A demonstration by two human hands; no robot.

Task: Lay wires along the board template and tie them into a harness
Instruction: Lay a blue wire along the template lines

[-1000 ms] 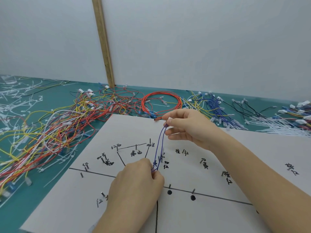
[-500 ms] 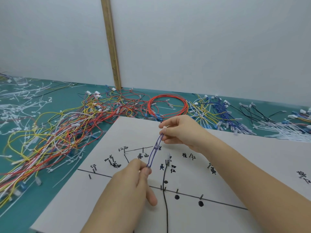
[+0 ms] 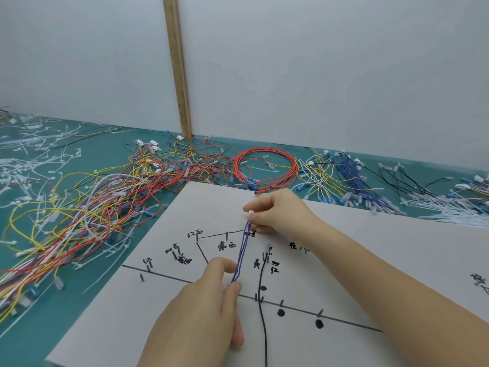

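Note:
A white board template (image 3: pixel 370 260) with black drawn lines, handwritten labels and small pins lies on the green table. A thin purple wire pair (image 3: pixel 242 254) is stretched across it, running from upper right to lower left. My right hand (image 3: pixel 277 213) pinches the wire's white connector end (image 3: pixel 250 212) near the top of the drawn branch. My left hand (image 3: pixel 206 308) pinches the lower end between thumb and forefinger. A black wire (image 3: pixel 262 300) lies along the board's vertical line beside my left hand.
Tangled red, yellow and white wires (image 3: pixel 92 207) cover the table to the left. A red wire coil (image 3: pixel 264 168) lies behind the board, with blue and yellow wires (image 3: pixel 341 178) and white cable ties (image 3: pixel 449 207) to the right. A wooden strip (image 3: pixel 177 67) runs up the wall.
Both hands have drawn the purple wire from a slack loop into a taut, straighter line along the template branch. My left hand slid lower and leftward, fingers now pinching instead of a closed fist.

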